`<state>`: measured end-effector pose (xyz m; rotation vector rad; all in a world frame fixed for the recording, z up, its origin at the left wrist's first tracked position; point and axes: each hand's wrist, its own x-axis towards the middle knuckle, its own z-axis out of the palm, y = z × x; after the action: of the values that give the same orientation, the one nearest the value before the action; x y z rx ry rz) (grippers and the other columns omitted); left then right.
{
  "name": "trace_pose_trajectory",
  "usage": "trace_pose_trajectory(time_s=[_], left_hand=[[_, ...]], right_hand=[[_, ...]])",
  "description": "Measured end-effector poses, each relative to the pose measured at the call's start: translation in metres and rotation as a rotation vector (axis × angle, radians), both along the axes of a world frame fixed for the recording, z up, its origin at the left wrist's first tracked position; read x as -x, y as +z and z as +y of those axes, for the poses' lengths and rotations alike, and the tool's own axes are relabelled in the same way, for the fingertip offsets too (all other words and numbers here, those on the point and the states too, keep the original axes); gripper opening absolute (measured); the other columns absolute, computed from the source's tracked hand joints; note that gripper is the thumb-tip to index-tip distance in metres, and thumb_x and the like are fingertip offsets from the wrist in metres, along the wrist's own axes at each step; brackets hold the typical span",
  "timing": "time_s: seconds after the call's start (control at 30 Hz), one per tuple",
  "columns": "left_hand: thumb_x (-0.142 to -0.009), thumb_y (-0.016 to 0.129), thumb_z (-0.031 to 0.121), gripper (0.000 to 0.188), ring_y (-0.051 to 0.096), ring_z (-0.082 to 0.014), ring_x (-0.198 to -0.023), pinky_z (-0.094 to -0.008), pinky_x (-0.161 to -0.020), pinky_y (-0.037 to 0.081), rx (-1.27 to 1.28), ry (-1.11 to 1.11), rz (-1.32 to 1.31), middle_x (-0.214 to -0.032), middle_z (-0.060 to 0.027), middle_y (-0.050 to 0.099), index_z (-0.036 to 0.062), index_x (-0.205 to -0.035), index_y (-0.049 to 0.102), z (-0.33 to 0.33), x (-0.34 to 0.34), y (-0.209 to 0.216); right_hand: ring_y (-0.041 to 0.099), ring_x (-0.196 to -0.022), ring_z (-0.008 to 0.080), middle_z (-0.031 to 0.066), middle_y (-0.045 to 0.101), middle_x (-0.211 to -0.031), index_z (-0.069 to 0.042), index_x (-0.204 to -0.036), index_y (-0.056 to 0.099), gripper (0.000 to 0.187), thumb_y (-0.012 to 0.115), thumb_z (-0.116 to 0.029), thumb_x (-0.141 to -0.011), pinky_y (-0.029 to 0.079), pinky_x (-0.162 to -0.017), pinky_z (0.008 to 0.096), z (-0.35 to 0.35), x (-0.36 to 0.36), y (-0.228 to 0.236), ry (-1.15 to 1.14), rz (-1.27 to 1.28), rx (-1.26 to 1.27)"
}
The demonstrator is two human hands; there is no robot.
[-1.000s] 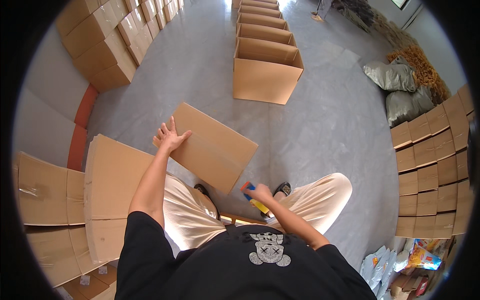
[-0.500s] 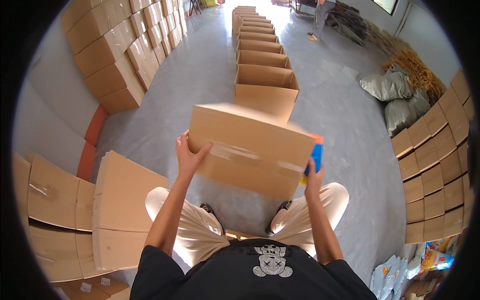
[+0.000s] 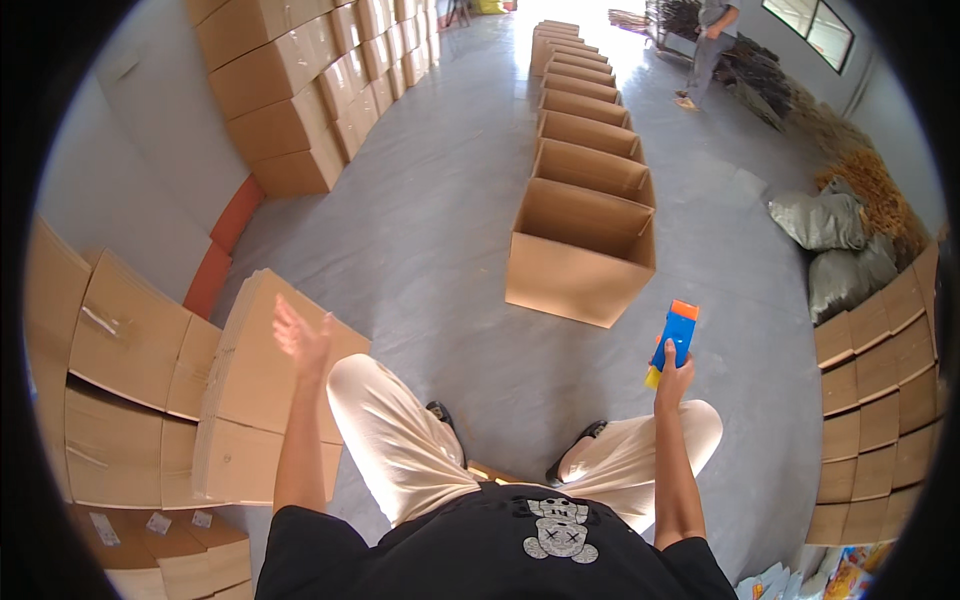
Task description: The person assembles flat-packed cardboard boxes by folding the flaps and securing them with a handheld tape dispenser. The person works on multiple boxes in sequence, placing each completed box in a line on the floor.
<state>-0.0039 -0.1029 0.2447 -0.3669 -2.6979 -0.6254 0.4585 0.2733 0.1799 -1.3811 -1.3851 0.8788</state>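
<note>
My right hand (image 3: 672, 372) is wrapped round a slim blue hand tool (image 3: 677, 335) with an orange end and a yellow part at its lower end. What kind of tool it is, I cannot tell. My left hand (image 3: 303, 335), slightly blurred, is raised with its fingers apart and nothing in it. It appears above the edge of a stack of flattened cardboard (image 3: 272, 370) at my left. Ahead of me, an open-topped cardboard box (image 3: 575, 278) stands on the floor at the near end of a row of similar boxes (image 3: 590, 165). Neither hand touches it.
Tall stacks of cartons (image 3: 290, 100) line the left wall. Folded cardboard (image 3: 870, 430) is piled at the right, with grey sacks (image 3: 825, 220) beyond. Another person (image 3: 712, 50) stands at the far right. Grey floor (image 3: 440, 270) lies left of the row.
The cardboard box that both hands held has been let go and stands at the row's near end. My left hand has moved left and opened; my right hand still holds the blue tool.
</note>
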Motion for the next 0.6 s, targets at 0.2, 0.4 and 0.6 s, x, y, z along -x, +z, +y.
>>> trace_pose_trajectory(time_s=[0.2, 0.4, 0.6], left_hand=[[-0.078, 0.065, 0.03, 0.09, 0.009, -0.0363, -0.139, -0.0554, -0.109, 0.01, 0.523, 0.492, -0.056, -0.15, -0.0259, 0.005, 0.0003, -0.145, 0.012, -0.182, 0.03, -0.074], [-0.072, 0.069, 0.017, 0.08, 0.029, -0.0349, -0.129, -0.0529, -0.105, 0.022, 0.448, 0.355, 0.035, -0.14, -0.0215, 0.029, -0.0011, -0.138, 0.027, -0.165, 0.002, -0.041], [-0.069, 0.076, 0.018, 0.035, 0.041, -0.032, -0.107, -0.0482, -0.097, 0.029, 0.339, 0.264, -0.031, -0.11, -0.0152, 0.046, 0.0057, -0.098, 0.062, -0.162, -0.011, -0.005]], right_hand=[[0.057, -0.06, 0.0112, 0.0038, 0.06, -0.072, -0.002, -0.087, 0.06, 0.04, 0.066, -0.042, -0.083, 0.046, -0.055, 0.0252, -0.022, 0.023, -0.011, 0.329, 0.046, 0.155], [0.058, -0.057, 0.0128, 0.0057, 0.061, -0.074, -0.001, -0.089, 0.06, 0.038, 0.067, -0.037, -0.083, 0.049, -0.053, 0.0254, -0.029, 0.019, -0.005, 0.402, 0.02, 0.169], [0.057, -0.066, 0.0109, 0.004, 0.061, -0.077, -0.002, -0.087, 0.062, 0.037, 0.068, -0.038, -0.082, 0.047, -0.063, 0.0244, -0.032, 0.02, 0.002, 0.365, 0.0, 0.23]])
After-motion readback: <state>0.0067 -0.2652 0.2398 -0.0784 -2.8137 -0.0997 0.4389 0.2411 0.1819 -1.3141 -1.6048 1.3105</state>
